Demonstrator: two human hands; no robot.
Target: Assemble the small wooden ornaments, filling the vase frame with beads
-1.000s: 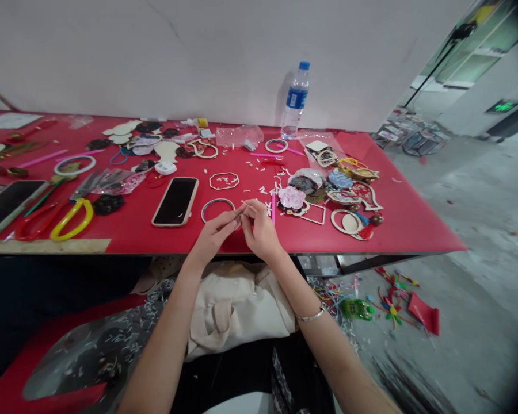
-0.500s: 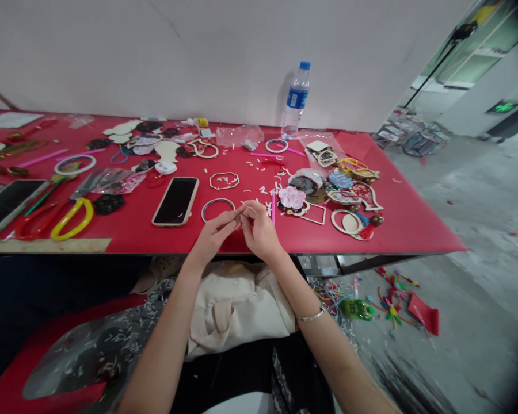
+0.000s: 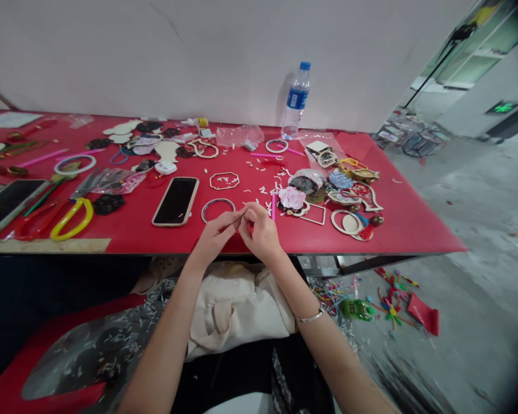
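Note:
My left hand (image 3: 218, 233) and my right hand (image 3: 259, 229) meet above the front edge of the red table. Between the left fingertips is a small, thin dark piece, too small to name. The right fingers are pinched together right beside it, and what they hold is mostly hidden. Just behind my left hand lies a round ring frame (image 3: 218, 208) with a pale rim. A little farther back is a pale eight-sided frame (image 3: 224, 180) with a cut-out pattern. White scraps (image 3: 262, 190) are scattered behind my right hand, around a pink stick (image 3: 273, 207).
A phone (image 3: 175, 201) and yellow-handled scissors (image 3: 73, 218) lie to the left. A water bottle (image 3: 296, 102) stands at the back by the wall. Wooden frames, a pink flower piece (image 3: 292, 198) and tassels crowd the right side. A beige bag (image 3: 242, 305) rests on my lap.
My right fingers have shifted slightly and curled in more, and the pale sliver at the fingertips shows less. The things on the table have not moved.

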